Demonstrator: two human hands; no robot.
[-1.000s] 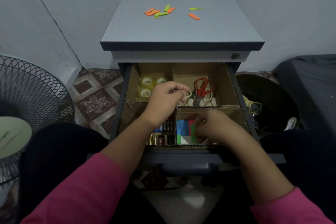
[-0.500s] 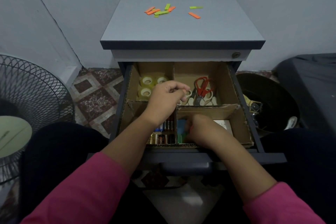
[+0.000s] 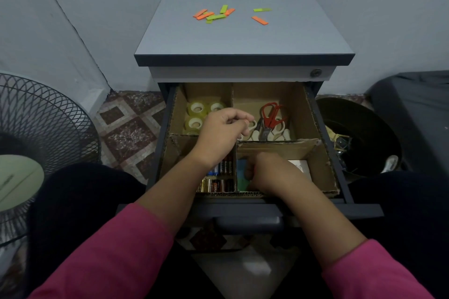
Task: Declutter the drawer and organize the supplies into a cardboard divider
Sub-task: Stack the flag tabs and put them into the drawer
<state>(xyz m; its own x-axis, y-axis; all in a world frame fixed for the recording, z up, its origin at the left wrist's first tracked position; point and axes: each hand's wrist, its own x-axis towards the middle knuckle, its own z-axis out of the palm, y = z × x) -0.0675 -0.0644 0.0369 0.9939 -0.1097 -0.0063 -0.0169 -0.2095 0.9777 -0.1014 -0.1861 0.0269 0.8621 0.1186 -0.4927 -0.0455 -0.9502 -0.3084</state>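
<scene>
Mostly sorted: brown cardboard divider point(image 3: 313, 126) at frame centre holds tape, scissors, batteries. Right hand point(image 3: 272, 172) curls round coloured sticky-note pads point(image 3: 241, 172) (lower-right compartment); left hand point(image 3: 222, 132) loosely curled. Orange-green strips point(image 3: 213, 15) left, upper centre.

My sleeves point(image 3: 116, 257) are pink, the scissors point(image 3: 271, 114) red, the divider point(image 3: 313, 126) brown, the strips point(image 3: 213, 15) on top orange and green, the floor tiles point(image 3: 126, 128) diamond-patterned.
</scene>
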